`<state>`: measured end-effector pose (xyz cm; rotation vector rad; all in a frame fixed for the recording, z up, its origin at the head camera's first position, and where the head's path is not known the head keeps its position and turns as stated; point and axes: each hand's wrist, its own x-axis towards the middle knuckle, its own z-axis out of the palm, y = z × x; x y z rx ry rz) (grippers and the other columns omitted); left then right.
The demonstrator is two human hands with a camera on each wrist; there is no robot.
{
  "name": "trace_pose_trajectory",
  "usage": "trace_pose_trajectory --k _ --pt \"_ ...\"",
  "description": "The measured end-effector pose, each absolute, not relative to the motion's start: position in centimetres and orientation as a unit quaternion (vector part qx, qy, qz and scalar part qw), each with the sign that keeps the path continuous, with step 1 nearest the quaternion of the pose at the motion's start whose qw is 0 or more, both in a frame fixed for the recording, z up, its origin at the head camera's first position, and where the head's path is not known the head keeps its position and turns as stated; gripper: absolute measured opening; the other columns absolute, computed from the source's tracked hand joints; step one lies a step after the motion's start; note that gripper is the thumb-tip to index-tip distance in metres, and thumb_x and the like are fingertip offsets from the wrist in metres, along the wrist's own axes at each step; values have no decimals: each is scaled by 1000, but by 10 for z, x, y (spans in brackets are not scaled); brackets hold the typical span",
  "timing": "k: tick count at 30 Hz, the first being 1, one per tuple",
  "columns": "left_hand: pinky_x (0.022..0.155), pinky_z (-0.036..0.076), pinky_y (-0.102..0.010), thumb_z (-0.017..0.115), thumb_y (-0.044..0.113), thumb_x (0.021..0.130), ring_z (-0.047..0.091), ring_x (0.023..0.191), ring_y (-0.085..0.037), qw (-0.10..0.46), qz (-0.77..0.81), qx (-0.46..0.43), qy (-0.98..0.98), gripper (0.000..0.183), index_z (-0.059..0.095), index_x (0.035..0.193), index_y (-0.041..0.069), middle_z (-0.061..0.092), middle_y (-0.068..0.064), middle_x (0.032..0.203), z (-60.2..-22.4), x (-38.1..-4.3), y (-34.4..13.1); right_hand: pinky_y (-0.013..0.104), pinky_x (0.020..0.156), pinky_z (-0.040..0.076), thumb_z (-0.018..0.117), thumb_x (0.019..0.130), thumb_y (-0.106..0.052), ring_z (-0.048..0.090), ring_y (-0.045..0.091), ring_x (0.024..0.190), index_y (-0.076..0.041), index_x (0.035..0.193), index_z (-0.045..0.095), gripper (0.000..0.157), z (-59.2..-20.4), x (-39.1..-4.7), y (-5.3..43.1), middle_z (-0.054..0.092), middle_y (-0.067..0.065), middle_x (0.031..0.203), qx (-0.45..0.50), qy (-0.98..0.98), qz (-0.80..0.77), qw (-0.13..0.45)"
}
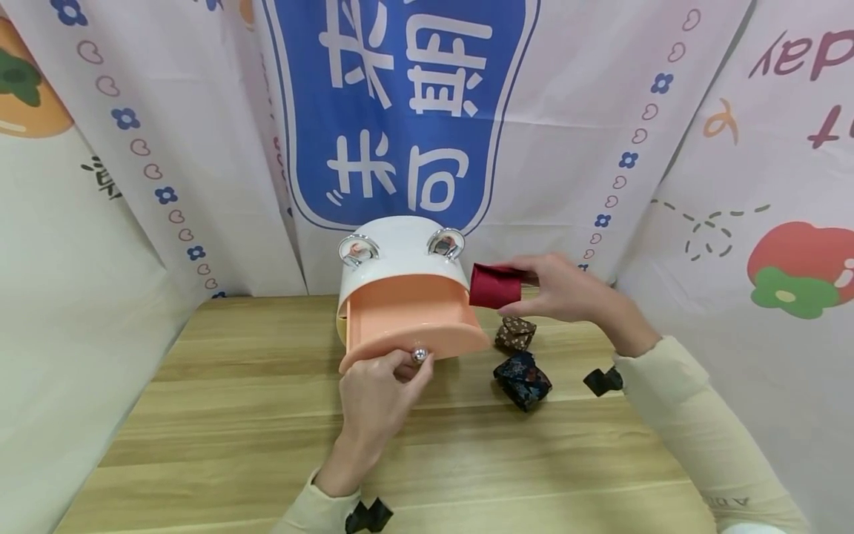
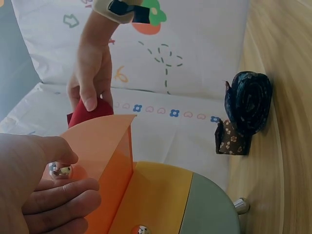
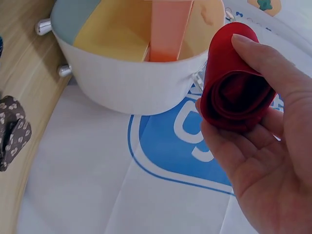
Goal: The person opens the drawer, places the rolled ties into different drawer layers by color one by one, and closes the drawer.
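A white rounded desktop cabinet [image 1: 400,241] with two chrome loops on top has its upper peach drawer [image 1: 387,304] pulled out. My left hand [image 1: 380,393] pinches the drawer's round silver knob [image 1: 419,355] between thumb and fingers. Beside the drawer's right edge, my right hand [image 1: 557,293] holds a rolled-up red necktie [image 1: 495,287] above the table. In the right wrist view the red necktie [image 3: 234,73] shows its coiled end, with the thumb on one side and the fingers under the other.
Right of the cabinet, a rolled brown floral necktie [image 1: 514,334] and a rolled dark blue patterned necktie [image 1: 523,380] lie on the wooden table [image 1: 220,400]. Below the peach drawer are a yellow front [image 2: 153,195] and a grey-green one [image 2: 209,209]. Printed curtains [image 1: 547,148] hang behind.
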<state>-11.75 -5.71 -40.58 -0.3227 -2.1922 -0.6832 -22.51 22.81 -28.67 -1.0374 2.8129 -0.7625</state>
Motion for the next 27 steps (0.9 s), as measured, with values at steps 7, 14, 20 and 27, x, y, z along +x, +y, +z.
trace_pose_trajectory --k 7,14,20,27 --pt "45 42 -23 86 37 83 65 50 -5 407 -266 -130 -864 21 76 69 24 74 11 64 -407 -118 -57 42 88 61 87 87 -30 71 18 103 -13 147 61 68 -281 -227 209 72 7 134 -346 902 -254 45" --pt "46 41 -20 86 36 82 65 51 -4 406 -269 -132 -863 21 76 70 23 75 11 64 -408 -118 -58 36 93 60 88 86 -27 70 17 107 -13 148 61 68 -280 -230 187 71 4 137 -379 890 -247 50" --pt "46 40 -19 87 35 82 65 50 -3 407 -269 -133 -863 21 76 69 23 74 11 64 -407 -118 -58 35 93 60 88 87 -30 71 14 105 -13 147 61 68 -282 -234 170 73 3 132 -396 884 -243 62" --pt "45 41 -19 86 35 82 65 50 -4 410 -265 -138 -862 21 76 70 23 75 11 64 -407 -118 -59 37 88 60 86 89 -29 70 18 98 -12 147 61 66 -285 -237 154 75 4 125 -410 881 -226 68"
